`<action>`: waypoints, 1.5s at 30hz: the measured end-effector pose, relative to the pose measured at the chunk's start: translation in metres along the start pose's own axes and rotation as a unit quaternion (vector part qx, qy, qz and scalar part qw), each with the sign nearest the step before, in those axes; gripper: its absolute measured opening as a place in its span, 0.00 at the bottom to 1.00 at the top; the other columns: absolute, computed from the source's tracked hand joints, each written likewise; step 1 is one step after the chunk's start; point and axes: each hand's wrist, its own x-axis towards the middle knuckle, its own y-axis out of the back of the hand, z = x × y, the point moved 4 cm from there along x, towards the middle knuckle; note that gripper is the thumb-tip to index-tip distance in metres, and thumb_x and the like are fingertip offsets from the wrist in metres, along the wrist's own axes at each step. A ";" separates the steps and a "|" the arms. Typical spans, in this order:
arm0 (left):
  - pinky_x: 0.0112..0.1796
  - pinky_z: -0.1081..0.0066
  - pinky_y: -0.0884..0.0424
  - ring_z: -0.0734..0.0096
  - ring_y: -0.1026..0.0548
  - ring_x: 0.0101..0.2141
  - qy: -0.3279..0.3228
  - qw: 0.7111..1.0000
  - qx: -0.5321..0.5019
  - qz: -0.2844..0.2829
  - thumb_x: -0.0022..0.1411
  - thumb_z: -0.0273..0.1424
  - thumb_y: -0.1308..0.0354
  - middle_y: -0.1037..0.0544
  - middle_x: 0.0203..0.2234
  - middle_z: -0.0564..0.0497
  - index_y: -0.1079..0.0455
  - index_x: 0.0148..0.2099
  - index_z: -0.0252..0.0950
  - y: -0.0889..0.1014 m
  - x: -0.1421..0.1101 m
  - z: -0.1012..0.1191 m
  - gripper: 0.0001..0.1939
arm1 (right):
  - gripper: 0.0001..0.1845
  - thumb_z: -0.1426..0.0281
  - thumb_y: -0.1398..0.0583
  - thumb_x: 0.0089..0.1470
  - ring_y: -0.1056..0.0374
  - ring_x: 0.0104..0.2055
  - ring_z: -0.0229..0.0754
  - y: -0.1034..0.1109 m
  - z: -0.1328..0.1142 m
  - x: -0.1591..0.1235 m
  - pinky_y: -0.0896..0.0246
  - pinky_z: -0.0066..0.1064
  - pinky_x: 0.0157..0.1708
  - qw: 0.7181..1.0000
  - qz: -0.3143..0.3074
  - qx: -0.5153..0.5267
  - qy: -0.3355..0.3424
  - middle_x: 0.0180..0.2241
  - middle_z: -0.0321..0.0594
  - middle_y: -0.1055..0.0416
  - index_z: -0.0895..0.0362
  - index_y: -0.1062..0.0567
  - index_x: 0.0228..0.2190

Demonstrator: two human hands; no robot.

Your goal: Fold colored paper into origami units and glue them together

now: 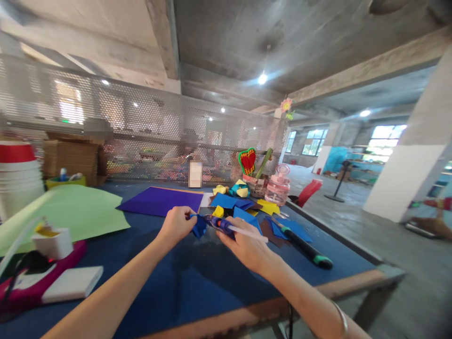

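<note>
Left hand (pixel 179 221) is pinching folded blue paper (pixel 199 227); right hand (pixel 246 242) is gripping hot-glue gun (pixel 222 224), nozzle (pixel 208 219) pointing toward paper.

Dark-blue table (pixel 212 287), wooden edge (pixel 261 308) | pale-green sheet (pixel 88 207), left | purple sheet (pixel 160 201), mid-rear | blue paper pieces (pixel 228 201) | pink bottle (pixel 277 190), right rear | black-and-green tool (pixel 307 247), right | magenta power strip (pixel 70 260), left
</note>
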 end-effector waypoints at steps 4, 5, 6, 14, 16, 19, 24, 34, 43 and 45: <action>0.29 0.74 0.36 0.69 0.25 0.26 0.004 1.000 0.001 -0.001 0.48 0.31 0.48 0.22 0.22 0.51 0.25 0.29 0.35 0.000 0.000 -0.001 0.11 | 0.12 0.63 0.46 0.60 0.31 0.40 0.47 0.005 0.007 -0.008 0.38 0.35 0.39 1.000 0.023 -0.005 -0.012 0.36 0.42 0.27 0.57 0.28 0.39; 0.29 0.74 0.36 0.69 0.25 0.26 0.005 1.000 0.001 -0.002 0.48 0.31 0.48 0.22 0.22 0.51 0.25 0.29 0.35 0.000 0.000 -0.002 0.11 | 0.12 0.63 0.46 0.60 0.31 0.41 0.47 0.008 0.013 -0.010 0.38 0.35 0.40 0.999 0.032 0.005 -0.022 0.36 0.43 0.27 0.57 0.27 0.39; 0.29 0.74 0.36 0.69 0.26 0.26 0.006 1.000 0.000 -0.002 0.48 0.31 0.48 0.22 0.22 0.51 0.25 0.30 0.35 0.001 0.000 -0.002 0.11 | 0.13 0.62 0.46 0.60 0.31 0.41 0.47 0.012 0.020 -0.013 0.38 0.35 0.41 0.998 0.047 0.021 -0.037 0.37 0.43 0.26 0.57 0.27 0.39; 0.28 0.73 0.36 0.68 0.26 0.25 0.016 1.000 -0.016 -0.007 0.47 0.34 0.48 0.22 0.20 0.50 0.24 0.31 0.35 0.000 0.000 -0.004 0.13 | 0.26 0.51 0.50 0.57 0.29 0.34 0.49 0.036 0.132 -0.048 0.40 0.32 0.32 0.949 0.084 0.064 -0.298 0.28 0.43 0.25 0.59 0.23 0.32; 0.28 0.73 0.36 0.68 0.26 0.25 0.018 1.000 -0.020 -0.009 0.47 0.34 0.48 0.23 0.20 0.50 0.24 0.31 0.35 0.000 0.000 -0.003 0.13 | 0.26 0.53 0.52 0.58 0.29 0.33 0.48 0.037 0.154 -0.061 0.41 0.31 0.29 0.941 0.071 0.054 -0.327 0.27 0.43 0.25 0.59 0.23 0.31; 0.28 0.73 0.36 0.68 0.27 0.23 0.018 0.999 -0.023 -0.014 0.46 0.35 0.48 0.24 0.18 0.51 0.24 0.31 0.34 -0.001 0.000 -0.003 0.14 | 0.22 0.56 0.49 0.56 0.30 0.29 0.46 0.035 0.172 -0.076 0.44 0.29 0.27 0.937 0.037 0.038 -0.346 0.24 0.42 0.26 0.59 0.24 0.26; 0.29 0.73 0.36 0.68 0.27 0.24 0.014 1.000 -0.020 -0.019 0.46 0.36 0.48 0.23 0.19 0.51 0.25 0.31 0.34 -0.001 0.001 -0.004 0.15 | 0.21 0.55 0.45 0.53 0.33 0.23 0.44 0.034 0.174 -0.088 0.49 0.29 0.23 0.932 -0.005 0.015 -0.361 0.17 0.40 0.30 0.57 0.26 0.20; 0.29 0.73 0.35 0.68 0.27 0.24 0.018 0.999 -0.021 -0.030 0.46 0.36 0.48 0.23 0.20 0.51 0.25 0.32 0.34 -0.004 0.000 -0.005 0.16 | 0.22 0.54 0.48 0.55 0.32 0.25 0.42 0.033 0.160 -0.091 0.49 0.28 0.24 0.948 -0.002 0.013 -0.319 0.21 0.37 0.28 0.56 0.27 0.24; 0.29 0.73 0.36 0.69 0.28 0.24 0.014 0.999 -0.017 -0.027 0.46 0.37 0.48 0.24 0.19 0.52 0.25 0.31 0.35 -0.002 0.000 -0.005 0.15 | 0.19 0.57 0.46 0.55 0.33 0.22 0.42 0.026 0.159 -0.088 0.52 0.29 0.23 0.945 0.002 -0.036 -0.325 0.18 0.40 0.30 0.55 0.29 0.21; 0.29 0.73 0.37 0.69 0.28 0.25 0.011 0.999 -0.015 -0.026 0.46 0.36 0.48 0.23 0.20 0.51 0.25 0.31 0.35 -0.002 0.000 -0.005 0.15 | 0.18 0.58 0.46 0.56 0.32 0.24 0.44 0.028 0.162 -0.089 0.52 0.30 0.24 0.943 0.005 -0.051 -0.330 0.20 0.41 0.29 0.56 0.28 0.22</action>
